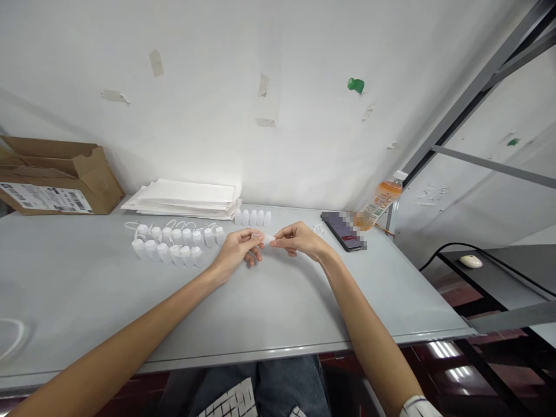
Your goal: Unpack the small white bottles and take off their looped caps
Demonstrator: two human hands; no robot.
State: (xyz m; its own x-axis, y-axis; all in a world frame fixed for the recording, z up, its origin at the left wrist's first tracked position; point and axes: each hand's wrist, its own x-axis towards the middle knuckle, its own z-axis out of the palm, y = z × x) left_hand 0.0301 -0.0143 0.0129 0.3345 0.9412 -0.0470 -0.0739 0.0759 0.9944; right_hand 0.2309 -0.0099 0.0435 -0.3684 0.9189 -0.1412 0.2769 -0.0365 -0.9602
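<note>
Above the grey table [174,307], my left hand [237,250] and my right hand [299,240] meet near the middle. Between their fingertips is a small translucent plastic dropper bottle [264,237], which both hands seem to pinch. My left fingers hold its body and my right fingers hold the narrow end, partly hiding it. Just left of my left hand lie two rows of similar bottles [169,243] with looped tethers. A short row of small white bottles [252,218] stands beyond my hands.
A stack of white paper [186,198] and an open cardboard box [65,176] sit along the wall. To the right are a dark phone [343,231] and an orange-labelled drink bottle [380,200]. The table's front edge runs below my arms. A white mouse [470,261] rests on a lower dark surface.
</note>
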